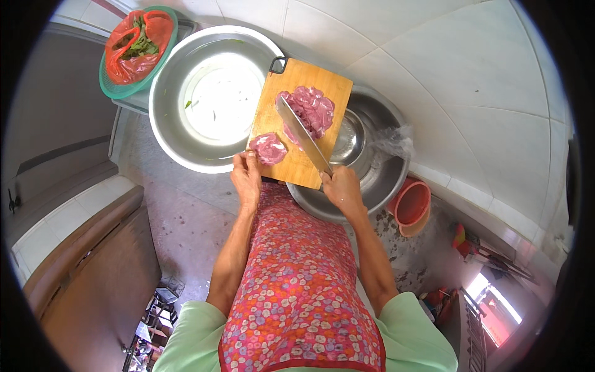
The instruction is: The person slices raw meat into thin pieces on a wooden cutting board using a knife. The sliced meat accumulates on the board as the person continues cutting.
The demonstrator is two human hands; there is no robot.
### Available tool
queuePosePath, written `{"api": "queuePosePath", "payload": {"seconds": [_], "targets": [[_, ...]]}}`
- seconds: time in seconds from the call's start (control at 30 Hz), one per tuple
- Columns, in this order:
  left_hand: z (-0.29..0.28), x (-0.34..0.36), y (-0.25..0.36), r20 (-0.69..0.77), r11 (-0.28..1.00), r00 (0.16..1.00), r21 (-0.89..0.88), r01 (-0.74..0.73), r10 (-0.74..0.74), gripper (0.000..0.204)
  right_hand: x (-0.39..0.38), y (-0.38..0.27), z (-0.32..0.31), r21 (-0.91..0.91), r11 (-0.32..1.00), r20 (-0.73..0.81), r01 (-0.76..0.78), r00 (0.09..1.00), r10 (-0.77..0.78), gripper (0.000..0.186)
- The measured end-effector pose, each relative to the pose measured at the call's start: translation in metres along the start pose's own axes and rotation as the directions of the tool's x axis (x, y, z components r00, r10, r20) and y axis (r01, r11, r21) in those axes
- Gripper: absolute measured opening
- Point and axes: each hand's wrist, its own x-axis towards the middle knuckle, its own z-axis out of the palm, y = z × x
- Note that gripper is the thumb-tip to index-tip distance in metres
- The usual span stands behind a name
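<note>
A wooden cutting board (296, 175) with a black handle lies across two metal basins. On its far half sits a heap of sliced raw meat (313, 108). A separate flat piece of meat (269, 149) lies near the board's left edge. My left hand (246, 177) is at that edge, its fingertips pinched at the rim of this flat piece. My right hand (342, 188) grips the handle of a cleaver (302, 133). The cleaver's blade slants away to the left, between the heap and the flat piece, and hides part of the heap.
A large metal basin (167, 118) with water and green bits stands left. Beneath the board's right side is another basin (396, 162) holding a metal bowl (351, 139) and a clear plastic bag (394, 141). A green basket (106, 87) with a red bag of leaves stands far left. Red buckets (411, 203) stand right.
</note>
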Motion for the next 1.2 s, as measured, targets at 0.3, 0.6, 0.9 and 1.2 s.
{"api": "queuePosePath", "payload": {"seconds": [0.3, 0.6, 0.9, 1.2], "targets": [[0.041, -0.004, 0.027, -0.104, 0.906, 0.985, 0.415, -0.083, 0.137, 0.065, -0.017, 0.017, 0.027, -0.072, 0.997, 0.031, -0.014, 0.999, 0.016, 0.025], [0.052, 0.015, 0.026, -0.101, 0.916, 0.981, 0.386, -0.113, 0.164, 0.056, -0.007, 0.029, 0.025, -0.019, 0.999, 0.051, -0.036, 0.998, 0.037, 0.026], [-0.005, 0.028, 0.050, 0.412, 0.958, 0.897, 0.157, -0.242, 0.160, 0.046, -0.006, 0.029, 0.015, 0.066, 0.998, 0.029, -0.024, 0.999, 0.022, 0.028], [-0.013, 0.018, -0.003, 0.092, 0.998, 0.995, 0.048, 0.031, -0.036, 0.054, -0.039, 0.023, 0.013, 0.037, 0.994, -0.055, 0.103, 0.993, -0.101, 0.026]]}}
